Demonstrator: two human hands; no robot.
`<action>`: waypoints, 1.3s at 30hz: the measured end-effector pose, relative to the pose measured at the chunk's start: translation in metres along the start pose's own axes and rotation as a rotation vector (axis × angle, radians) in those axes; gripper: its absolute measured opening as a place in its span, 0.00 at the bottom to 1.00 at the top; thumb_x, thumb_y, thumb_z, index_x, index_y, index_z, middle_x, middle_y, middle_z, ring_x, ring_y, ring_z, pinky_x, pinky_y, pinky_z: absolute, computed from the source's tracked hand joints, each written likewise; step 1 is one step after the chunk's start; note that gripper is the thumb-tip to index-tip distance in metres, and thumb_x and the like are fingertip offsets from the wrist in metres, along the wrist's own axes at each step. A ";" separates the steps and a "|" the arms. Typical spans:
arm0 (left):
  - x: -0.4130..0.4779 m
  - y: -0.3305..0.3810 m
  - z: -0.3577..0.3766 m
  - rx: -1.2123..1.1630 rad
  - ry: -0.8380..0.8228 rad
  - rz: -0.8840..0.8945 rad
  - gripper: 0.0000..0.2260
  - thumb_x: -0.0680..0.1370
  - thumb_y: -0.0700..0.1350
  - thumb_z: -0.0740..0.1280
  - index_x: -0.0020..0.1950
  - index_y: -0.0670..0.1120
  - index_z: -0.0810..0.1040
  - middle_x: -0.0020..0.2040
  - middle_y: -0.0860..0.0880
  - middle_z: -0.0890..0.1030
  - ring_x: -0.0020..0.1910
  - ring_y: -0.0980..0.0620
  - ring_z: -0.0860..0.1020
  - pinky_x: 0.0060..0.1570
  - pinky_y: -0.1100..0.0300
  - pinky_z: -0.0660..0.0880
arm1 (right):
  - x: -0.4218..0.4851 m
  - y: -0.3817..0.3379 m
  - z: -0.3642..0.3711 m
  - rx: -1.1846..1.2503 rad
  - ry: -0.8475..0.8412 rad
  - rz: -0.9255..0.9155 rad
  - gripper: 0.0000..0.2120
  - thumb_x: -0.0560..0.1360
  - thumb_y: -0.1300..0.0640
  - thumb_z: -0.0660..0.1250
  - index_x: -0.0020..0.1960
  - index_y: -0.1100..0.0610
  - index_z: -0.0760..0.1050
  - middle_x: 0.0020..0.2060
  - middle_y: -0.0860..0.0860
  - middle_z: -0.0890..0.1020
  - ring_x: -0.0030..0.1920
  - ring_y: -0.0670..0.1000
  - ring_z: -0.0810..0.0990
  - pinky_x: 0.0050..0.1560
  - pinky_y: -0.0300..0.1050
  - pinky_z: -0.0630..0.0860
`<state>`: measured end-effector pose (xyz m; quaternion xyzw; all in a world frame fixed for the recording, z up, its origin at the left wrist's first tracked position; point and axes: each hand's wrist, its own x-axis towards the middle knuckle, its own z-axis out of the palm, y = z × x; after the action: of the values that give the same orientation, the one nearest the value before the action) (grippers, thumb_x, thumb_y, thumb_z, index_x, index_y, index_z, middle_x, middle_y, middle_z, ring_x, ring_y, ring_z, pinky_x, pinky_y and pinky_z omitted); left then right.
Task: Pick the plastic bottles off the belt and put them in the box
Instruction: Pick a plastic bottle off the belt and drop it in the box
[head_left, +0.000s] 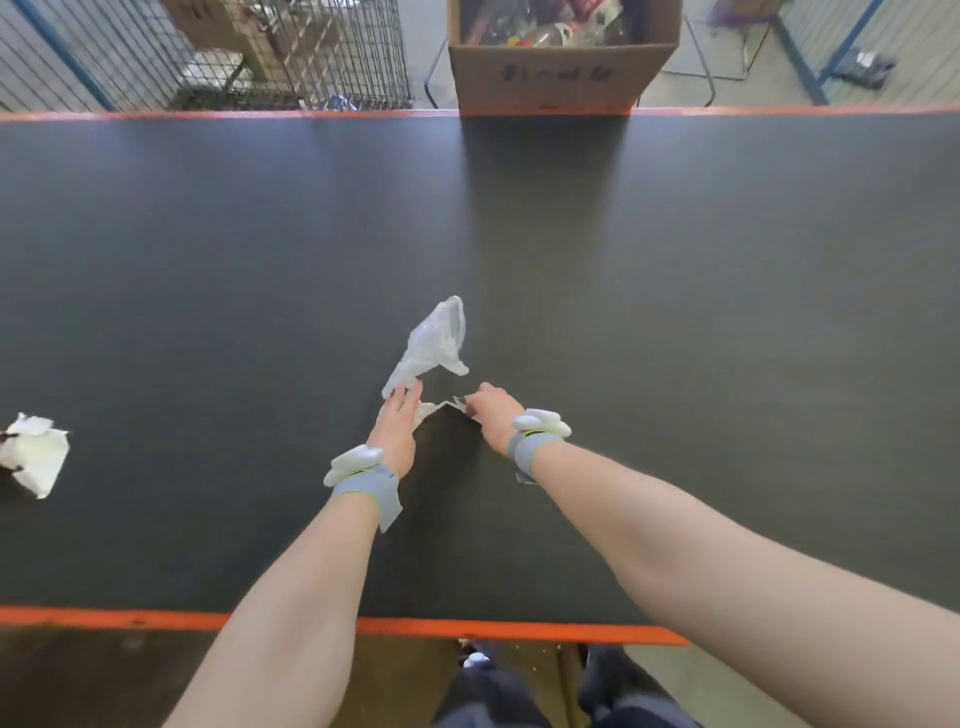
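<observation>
Nearest, both hands work at the belt's (727, 312) centre: left hand (397, 428) touches a crumpled clear bottle (434, 340), right hand (491, 415) pinches a scrap (blurred); at twelve o'clock, the box (558, 78) already holds plastics

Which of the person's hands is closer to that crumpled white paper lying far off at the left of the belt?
Left. The left hand is mid-belt, nearer the white paper; the right hand lies beyond it, farther right.
</observation>
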<state>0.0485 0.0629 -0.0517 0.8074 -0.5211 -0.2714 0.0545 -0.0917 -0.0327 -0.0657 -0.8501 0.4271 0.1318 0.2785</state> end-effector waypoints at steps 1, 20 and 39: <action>0.000 0.005 -0.008 -0.096 0.059 0.025 0.32 0.78 0.28 0.56 0.79 0.44 0.49 0.79 0.43 0.51 0.77 0.43 0.56 0.73 0.52 0.59 | -0.003 0.004 -0.009 0.051 0.070 0.051 0.16 0.75 0.69 0.58 0.59 0.59 0.74 0.58 0.58 0.70 0.57 0.61 0.75 0.50 0.50 0.71; -0.042 -0.045 -0.014 0.209 -0.032 -0.476 0.46 0.75 0.50 0.69 0.76 0.58 0.33 0.76 0.48 0.29 0.75 0.39 0.33 0.66 0.26 0.52 | -0.021 -0.002 0.005 -0.158 -0.125 0.125 0.51 0.69 0.39 0.72 0.78 0.42 0.41 0.78 0.55 0.38 0.76 0.65 0.53 0.73 0.61 0.58; -0.040 -0.069 0.000 0.349 0.113 -0.051 0.29 0.76 0.42 0.64 0.75 0.57 0.59 0.75 0.52 0.59 0.75 0.48 0.55 0.71 0.49 0.56 | -0.017 -0.065 0.036 -0.120 -0.186 -0.156 0.43 0.71 0.59 0.73 0.78 0.44 0.53 0.78 0.51 0.45 0.77 0.57 0.48 0.69 0.59 0.61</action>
<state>0.0919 0.1286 -0.0618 0.8314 -0.5359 -0.1323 -0.0644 -0.0489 0.0304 -0.0635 -0.8800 0.3233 0.2130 0.2750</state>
